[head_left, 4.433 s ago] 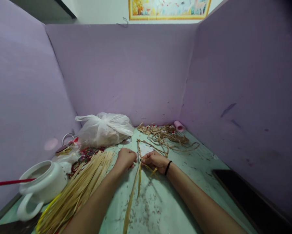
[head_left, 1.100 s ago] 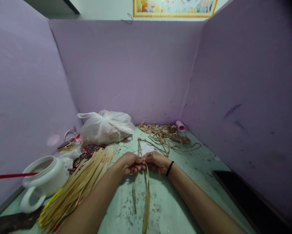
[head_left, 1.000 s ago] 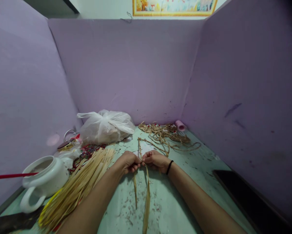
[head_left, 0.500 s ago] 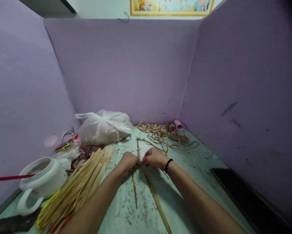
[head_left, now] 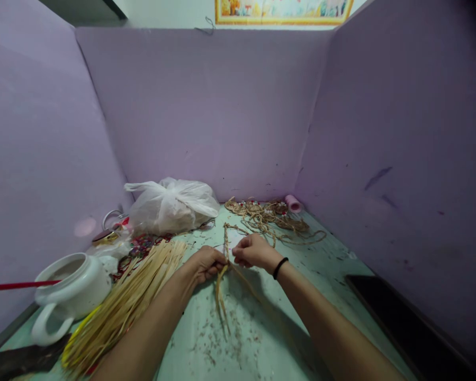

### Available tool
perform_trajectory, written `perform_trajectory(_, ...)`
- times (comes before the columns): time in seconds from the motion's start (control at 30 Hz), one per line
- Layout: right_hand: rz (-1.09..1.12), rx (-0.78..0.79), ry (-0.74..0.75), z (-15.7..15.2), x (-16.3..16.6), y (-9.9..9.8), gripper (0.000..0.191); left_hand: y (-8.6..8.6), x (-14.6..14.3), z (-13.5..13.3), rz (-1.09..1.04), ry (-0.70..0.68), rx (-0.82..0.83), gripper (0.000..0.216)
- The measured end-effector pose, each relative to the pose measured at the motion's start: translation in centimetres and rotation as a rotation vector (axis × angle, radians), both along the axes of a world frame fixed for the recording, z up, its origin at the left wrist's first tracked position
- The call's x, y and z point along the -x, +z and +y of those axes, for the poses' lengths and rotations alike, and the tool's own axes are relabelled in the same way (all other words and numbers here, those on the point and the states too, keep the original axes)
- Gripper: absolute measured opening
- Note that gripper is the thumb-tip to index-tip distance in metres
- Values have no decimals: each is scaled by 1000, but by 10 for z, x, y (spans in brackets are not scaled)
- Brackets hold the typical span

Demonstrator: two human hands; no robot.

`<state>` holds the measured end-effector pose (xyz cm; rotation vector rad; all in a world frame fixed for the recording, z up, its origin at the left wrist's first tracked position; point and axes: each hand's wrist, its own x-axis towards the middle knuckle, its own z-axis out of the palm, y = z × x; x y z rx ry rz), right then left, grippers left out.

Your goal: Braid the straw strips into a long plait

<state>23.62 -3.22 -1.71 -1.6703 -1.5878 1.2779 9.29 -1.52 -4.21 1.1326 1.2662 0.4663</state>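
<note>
My left hand (head_left: 206, 263) pinches a thin braided straw cord (head_left: 226, 236) at its lower end, where the loose strands part. The braid runs up from the fingers to a bend, then off to the right behind my right hand (head_left: 257, 251). That hand is closed, its fingertips together just right of the braid; whether a strand lies between them I cannot make out. Short strand ends (head_left: 221, 301) hang below my left fingers. A longer straw strand (head_left: 248, 283), blurred by motion, slants down to the right under my right wrist.
A bundle of dry straw strips (head_left: 130, 301) lies at left, beside a white teapot (head_left: 73, 283) with a red stick. Behind are a white plastic bag (head_left: 174, 206), a heap of braided straw cord (head_left: 265, 217) and a pink thread spool (head_left: 292, 203). A dark flat object (head_left: 396, 317) lies right.
My right hand has risen slightly and moved a little right, away from the braid. The long strand has swung and blurred. Another short end now hangs below my left hand, which still grips the braid.
</note>
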Motion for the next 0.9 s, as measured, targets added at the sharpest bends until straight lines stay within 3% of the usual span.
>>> perform_trajectory(0.07,84,50,-107,2,-1,-1,10,0,1,1,-24,-28,-11,16)
perform_trajectory(0.23,293,254,3,-3,10,-9,13,-2,4,1,-17,-80,-79,15)
perform_trajectory(0.37,258,208,-32,-3,13,-18,14,0,3,-1,52,-109,-123,12)
perform_trajectory(0.5,169,138,-42,2,10,-28,11,12,1,-6,208,-153,-232,10)
perform_trajectory(0.73,271,157,-56,-1,13,-28,9,26,0,-11,622,-184,-393,8)
perform_trajectory(0.9,357,165,-126,-2,16,-32,9,28,-20,-35,841,-128,-548,12)
